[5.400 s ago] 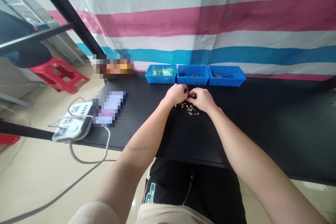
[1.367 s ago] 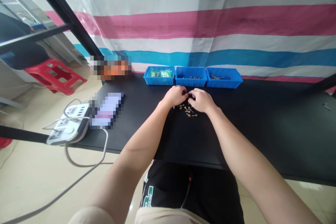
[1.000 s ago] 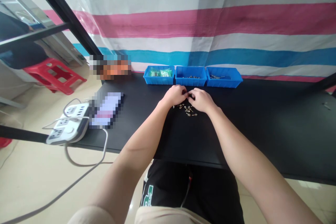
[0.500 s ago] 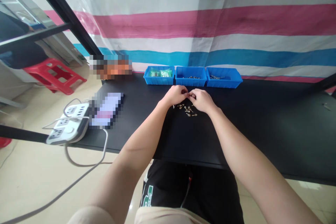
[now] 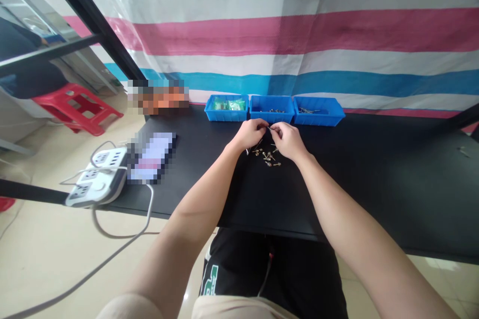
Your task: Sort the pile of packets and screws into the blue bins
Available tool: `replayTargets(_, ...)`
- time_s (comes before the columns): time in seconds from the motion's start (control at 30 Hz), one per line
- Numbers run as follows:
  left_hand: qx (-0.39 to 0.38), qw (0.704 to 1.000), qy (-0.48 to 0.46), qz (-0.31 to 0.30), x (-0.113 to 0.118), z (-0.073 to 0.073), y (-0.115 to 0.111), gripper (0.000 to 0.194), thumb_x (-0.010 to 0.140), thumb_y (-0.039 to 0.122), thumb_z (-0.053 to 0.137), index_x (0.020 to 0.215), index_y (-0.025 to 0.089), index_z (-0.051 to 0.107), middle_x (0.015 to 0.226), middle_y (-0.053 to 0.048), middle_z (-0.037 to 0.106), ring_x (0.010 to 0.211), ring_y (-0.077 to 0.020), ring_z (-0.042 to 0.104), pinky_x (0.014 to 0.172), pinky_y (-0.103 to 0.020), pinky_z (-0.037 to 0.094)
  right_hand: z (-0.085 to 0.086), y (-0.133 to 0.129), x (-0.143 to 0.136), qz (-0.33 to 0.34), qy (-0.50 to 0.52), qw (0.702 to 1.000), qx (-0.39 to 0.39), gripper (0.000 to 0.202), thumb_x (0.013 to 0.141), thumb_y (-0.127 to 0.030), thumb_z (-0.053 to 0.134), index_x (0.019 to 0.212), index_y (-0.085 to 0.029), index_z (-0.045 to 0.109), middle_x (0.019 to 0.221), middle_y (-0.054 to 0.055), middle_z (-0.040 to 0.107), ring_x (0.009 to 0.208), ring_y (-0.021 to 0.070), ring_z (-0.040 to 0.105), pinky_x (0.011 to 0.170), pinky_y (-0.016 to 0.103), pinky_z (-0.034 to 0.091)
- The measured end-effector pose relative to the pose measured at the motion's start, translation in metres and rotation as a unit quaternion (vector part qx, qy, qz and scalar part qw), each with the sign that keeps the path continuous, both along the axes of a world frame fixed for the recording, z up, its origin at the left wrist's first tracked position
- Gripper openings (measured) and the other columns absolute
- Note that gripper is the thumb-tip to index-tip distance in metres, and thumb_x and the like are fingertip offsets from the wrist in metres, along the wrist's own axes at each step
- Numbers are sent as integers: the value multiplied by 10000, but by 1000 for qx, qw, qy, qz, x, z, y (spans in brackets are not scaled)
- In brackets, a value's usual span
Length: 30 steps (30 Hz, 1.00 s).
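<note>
With the fingers (image 5: pixel 276 127) of the right hand (image 5: pixel 288 140), pinching a small, slim, greyish metal piece (image 5: pixel 268 128); with the left hand (image 5: pixel 251 133), meeting its other end, hiding too much to tell gripping from touching. Probably weighing next to nothing, likely being stiff and hard rather than fragile, perhaps slipping or rolling under an off-centre squeeze. Calling for a fingertip pinch along the shaft. Holding it over the matte black surface (image 5: pixel 277 194), just beyond a loose scatter of brassy and silvery screw-like metal pieces (image 5: pixel 268 156). Farther out, facing three blue rectangular plastic trays (image 5: pixel 272 118), carrying green-and-clear packets (image 5: pixel 235 105) at left, small metal parts (image 5: pixel 277 110) in the middle and thin metal rods (image 5: pixel 307 110) at right.
</note>
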<state>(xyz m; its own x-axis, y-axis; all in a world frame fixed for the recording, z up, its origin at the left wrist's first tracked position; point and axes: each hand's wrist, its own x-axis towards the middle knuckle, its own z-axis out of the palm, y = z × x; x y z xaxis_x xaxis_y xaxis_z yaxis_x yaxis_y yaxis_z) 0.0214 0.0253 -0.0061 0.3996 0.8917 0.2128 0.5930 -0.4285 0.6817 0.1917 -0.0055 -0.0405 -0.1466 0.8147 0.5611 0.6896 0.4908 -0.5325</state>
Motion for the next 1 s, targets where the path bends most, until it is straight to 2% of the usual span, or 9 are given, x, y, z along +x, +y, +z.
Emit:
replayTargets(0.13,-10,1000,-14,-5,0,1,0,241,874,233,556,960,158,768,915,-42,757,838,-188,663,807,-286,488,2,-2,-1,-1,20,1000,10,170,908,-247,514,957,-182,664,886,94,730,745,210,669,744,338,528)
replayTargets(0.43,-43,993,-109,-7,0,-2,3,204,825,310,613,832,147,735,814,-26,716,760,-155,618,718,-260,472,8,-7,-2,-10,11,999,-33,206,921,-286,515,989,-182,679,922,95,736,791,208,669,781,336,527)
replayTargets(0.67,-62,986,-148,36,2,-3,4,113,748,223,586,731,155,674,690,-12,697,679,-145,635,674,-252,488,8,-7,-3,-1,17,1000,-25,192,910,-303,544,968,-189,687,899,83,721,770,198,646,766,323,517)
replayTargets(0.83,-61,987,-141,51,1,0,1,68,723,213,594,712,159,635,624,-2,677,616,-142,627,600,-243,457,8,-7,-4,-2,22,1000,-6,203,904,-314,547,953,-177,690,882,85,710,756,195,635,762,324,516)
replayTargets(0.93,-29,991,-122,43,1,-1,1,92,752,231,612,743,153,659,685,-7,689,650,-137,619,630,-249,459,9,-8,-3,-6,20,1000,-11,246,887,-270,538,1062,-175,683,947,90,713,747,190,621,773,338,527)
replayTargets(1.0,-8,993,-108,37,2,-2,1,137,783,281,636,776,151,676,739,-14,698,688,-138,612,657,-255,462,9,-9,-3,5,14,1000,-15,344,856,-236,547,1174,-174,660,1006,91,711,743,188,612,791,354,535)
